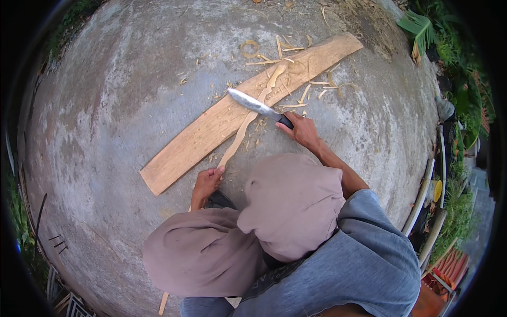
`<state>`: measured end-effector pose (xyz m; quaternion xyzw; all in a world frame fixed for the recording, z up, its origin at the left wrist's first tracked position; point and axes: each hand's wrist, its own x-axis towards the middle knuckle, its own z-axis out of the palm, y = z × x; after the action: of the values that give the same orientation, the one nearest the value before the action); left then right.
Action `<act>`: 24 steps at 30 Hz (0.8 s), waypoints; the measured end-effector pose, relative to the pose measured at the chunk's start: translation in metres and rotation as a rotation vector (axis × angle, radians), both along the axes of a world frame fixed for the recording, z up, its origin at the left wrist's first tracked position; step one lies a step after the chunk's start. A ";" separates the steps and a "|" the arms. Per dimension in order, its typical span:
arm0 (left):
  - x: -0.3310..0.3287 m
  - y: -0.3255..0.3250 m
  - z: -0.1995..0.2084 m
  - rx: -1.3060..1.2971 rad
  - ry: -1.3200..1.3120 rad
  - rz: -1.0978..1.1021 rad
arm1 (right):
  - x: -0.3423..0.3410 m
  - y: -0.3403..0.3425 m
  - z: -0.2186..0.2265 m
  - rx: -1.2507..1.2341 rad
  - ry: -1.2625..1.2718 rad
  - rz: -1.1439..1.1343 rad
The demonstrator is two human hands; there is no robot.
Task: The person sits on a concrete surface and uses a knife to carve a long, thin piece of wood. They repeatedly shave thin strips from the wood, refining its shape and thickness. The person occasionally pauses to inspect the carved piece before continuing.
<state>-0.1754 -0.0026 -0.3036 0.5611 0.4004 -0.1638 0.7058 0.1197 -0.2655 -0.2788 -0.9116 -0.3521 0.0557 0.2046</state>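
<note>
Head view: from here I see the left hand [207, 184] pinching the near end of a slim wooden strip [240, 135], probably light, stiff and best held there, which slants across a plank [195, 140], while the right hand [303, 129] farther off grips a knife [252, 103].

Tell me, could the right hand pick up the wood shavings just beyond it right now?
Probably not: the right hand is gripping the knife by its handle. Otherwise the way to the shavings looks free, with only concrete between.
</note>
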 end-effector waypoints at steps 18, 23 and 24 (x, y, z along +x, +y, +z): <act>0.000 0.002 0.004 -0.025 -0.009 -0.013 | -0.007 -0.007 0.004 -0.039 -0.049 0.101; 0.002 -0.001 0.000 -0.024 -0.024 0.003 | 0.004 -0.002 -0.004 0.015 -0.004 -0.087; 0.001 0.001 0.004 -0.037 0.002 -0.004 | 0.004 -0.004 -0.005 0.019 -0.026 0.003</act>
<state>-0.1745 -0.0020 -0.2997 0.5488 0.3969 -0.1732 0.7151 0.1239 -0.2692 -0.2838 -0.9098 -0.3566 0.0409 0.2086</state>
